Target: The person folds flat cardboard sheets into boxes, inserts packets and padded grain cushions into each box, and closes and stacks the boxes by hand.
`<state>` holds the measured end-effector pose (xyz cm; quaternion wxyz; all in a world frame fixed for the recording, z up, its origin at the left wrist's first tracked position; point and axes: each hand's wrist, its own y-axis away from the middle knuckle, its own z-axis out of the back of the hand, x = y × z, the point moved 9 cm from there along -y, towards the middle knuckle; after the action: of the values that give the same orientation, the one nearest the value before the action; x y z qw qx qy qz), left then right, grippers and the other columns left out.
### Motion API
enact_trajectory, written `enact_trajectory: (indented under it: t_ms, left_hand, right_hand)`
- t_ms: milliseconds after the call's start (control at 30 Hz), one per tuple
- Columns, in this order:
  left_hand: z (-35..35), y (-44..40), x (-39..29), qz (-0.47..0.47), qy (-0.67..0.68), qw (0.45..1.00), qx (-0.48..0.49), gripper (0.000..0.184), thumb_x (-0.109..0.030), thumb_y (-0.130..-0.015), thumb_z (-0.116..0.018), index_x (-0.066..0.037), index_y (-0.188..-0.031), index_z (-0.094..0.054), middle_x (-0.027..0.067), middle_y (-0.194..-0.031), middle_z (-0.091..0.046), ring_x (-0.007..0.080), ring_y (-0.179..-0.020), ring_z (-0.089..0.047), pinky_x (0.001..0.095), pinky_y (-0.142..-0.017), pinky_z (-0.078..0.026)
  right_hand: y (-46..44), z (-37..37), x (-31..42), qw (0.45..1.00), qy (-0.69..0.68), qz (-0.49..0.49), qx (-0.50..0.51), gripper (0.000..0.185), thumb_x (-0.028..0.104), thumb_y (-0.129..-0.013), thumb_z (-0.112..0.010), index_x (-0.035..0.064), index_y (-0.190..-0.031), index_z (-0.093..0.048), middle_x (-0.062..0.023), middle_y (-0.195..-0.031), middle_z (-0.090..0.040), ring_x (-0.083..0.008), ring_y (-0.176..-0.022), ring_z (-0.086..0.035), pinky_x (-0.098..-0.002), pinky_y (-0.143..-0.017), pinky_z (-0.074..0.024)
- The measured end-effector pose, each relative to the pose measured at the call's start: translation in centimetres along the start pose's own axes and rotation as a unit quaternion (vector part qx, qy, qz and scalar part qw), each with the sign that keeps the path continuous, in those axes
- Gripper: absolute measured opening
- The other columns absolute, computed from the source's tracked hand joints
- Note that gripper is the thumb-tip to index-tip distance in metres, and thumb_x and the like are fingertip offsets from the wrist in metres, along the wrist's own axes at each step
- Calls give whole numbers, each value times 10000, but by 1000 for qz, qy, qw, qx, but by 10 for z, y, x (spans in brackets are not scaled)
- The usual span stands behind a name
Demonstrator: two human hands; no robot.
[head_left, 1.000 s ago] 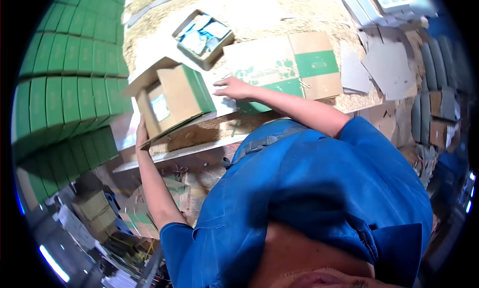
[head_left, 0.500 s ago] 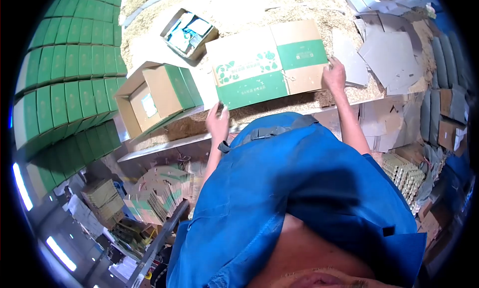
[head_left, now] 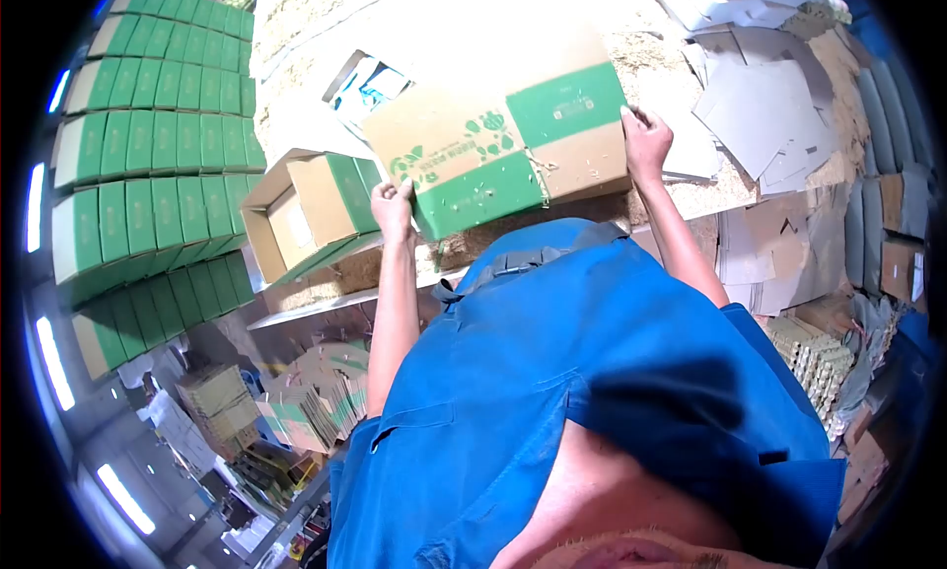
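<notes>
A folded-flat cardboard carton (head_left: 473, 165), brown with green bands and printed leaf shapes, is tilted up in front of my body. My left hand (head_left: 394, 211) is closed at its left edge, thumb and fingers pinching the board. At the opposite edge, my right hand (head_left: 646, 147) grips the carton, fingers curled around the side. Small pale shavings cling to its printed face. An assembled green-and-brown box (head_left: 350, 199) lies on its side just left of my left hand, its open end showing a pale piece inside.
Behind the carton stands a small open box (head_left: 367, 84) holding blue-and-white packets. Rows of green boxes (head_left: 148, 214) are stacked at left. Grey-white cardboard sheets (head_left: 764, 120) lie at right on the shaving-covered table. Flattened cartons (head_left: 316, 396) and egg trays (head_left: 804, 357) stand below.
The carton has moved left and its face has tilted up towards me. My left hand has shifted left and up along with it; my right hand has moved slightly left.
</notes>
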<state>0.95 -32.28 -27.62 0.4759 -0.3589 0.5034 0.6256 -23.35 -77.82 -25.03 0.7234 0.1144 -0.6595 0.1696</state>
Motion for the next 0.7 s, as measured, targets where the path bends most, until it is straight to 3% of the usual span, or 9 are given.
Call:
enact_trajectory:
  t_ms: [67, 167, 233, 433, 500, 567, 633, 667, 700]
  left_hand:
    - [-5, -3, -20, -39, 79, 995, 53, 351, 5, -800, -748, -3, -1097, -562, 13, -873, -623, 92, -789, -555, 224, -707, -436]
    - [-1, -8, -52, -73, -20, 993, 85, 264, -17, -806, -739, -10, -1037, -613, 22, -894, -640, 114, -812, -571, 257, -801, -446]
    - [5, -3, -65, -111, -29, 984, 137, 307, -72, -838, -724, -4, -1120, -623, 58, -1058, -662, 139, -956, -602, 290, -868, -462]
    - [11, 38, -100, -33, 337, 932, 127, 296, -226, -978, -586, 0, -1167, -560, 66, -1074, -638, 134, -932, -588, 277, -855, -450]
    - [1, 53, -125, -43, 325, 932, 152, 257, -224, -985, -569, 1, -1107, -593, 73, -1027, -655, 138, -930, -591, 280, -875, -443]
    - [-7, 55, -134, -46, 253, 949, 180, 217, -222, -974, -585, -18, -1030, -631, 56, -958, -648, 127, -909, -584, 269, -846, -444]
    - [-2, 51, -130, -29, 194, 957, 215, 172, -194, -946, -605, -32, -982, -649, 17, -896, -609, 93, -843, -543, 242, -773, -412]
    - [-2, 57, -138, -20, 156, 965, 209, 159, -179, -931, -614, -32, -982, -650, 1, -868, -597, 87, -820, -527, 237, -751, -400]
    - [-2, 62, -143, -29, 124, 967, 222, 152, -166, -922, -619, -28, -976, -651, -4, -857, -597, 90, -816, -526, 241, -750, -401]
  right_hand:
    - [-10, -10, 15, 999, -21, 24, 10, 239, 168, -875, -684, -69, -906, -684, -39, -761, -666, -80, -730, -608, -257, -679, -502]
    - [-23, -22, 44, 995, 62, 50, 61, 255, 175, -918, -647, -69, -977, -693, -50, -874, -693, -109, -817, -631, -258, -773, -506]
    - [-34, -22, 56, 993, -75, 66, 65, 301, 183, -938, -636, -66, -1103, -677, -87, -1012, -700, -136, -942, -632, -257, -870, -488]
    - [-29, -22, 127, 981, -141, -16, 130, 541, 350, -961, -616, -75, -1290, -558, -156, -1220, -633, -178, -1131, -580, -291, -1015, -416]
    - [-23, -31, 141, 985, -70, -54, 151, 669, 389, -907, -684, -110, -1317, -509, -215, -1262, -599, -236, -1194, -549, -333, -1039, -402]
    - [-23, -29, 148, 995, 91, 27, 33, 930, 409, -767, -810, -196, -1339, -395, -334, -1334, -502, -344, -1286, -483, -388, -1088, -363]
    - [-30, -31, 133, 993, 91, 70, 29, 532, 285, -815, -789, -61, -1170, -596, -133, -1107, -659, -207, -1033, -605, -315, -947, -450]
    - [-34, -29, 122, 996, 67, 49, 26, 498, 203, -815, -778, -46, -1202, -587, -127, -1133, -650, -199, -1054, -599, -316, -956, -454]
    - [-38, -32, 107, 997, -20, 14, 71, 762, 298, -754, -829, -152, -1267, -489, -244, -1227, -599, -297, -1145, -574, -367, -1012, -435]
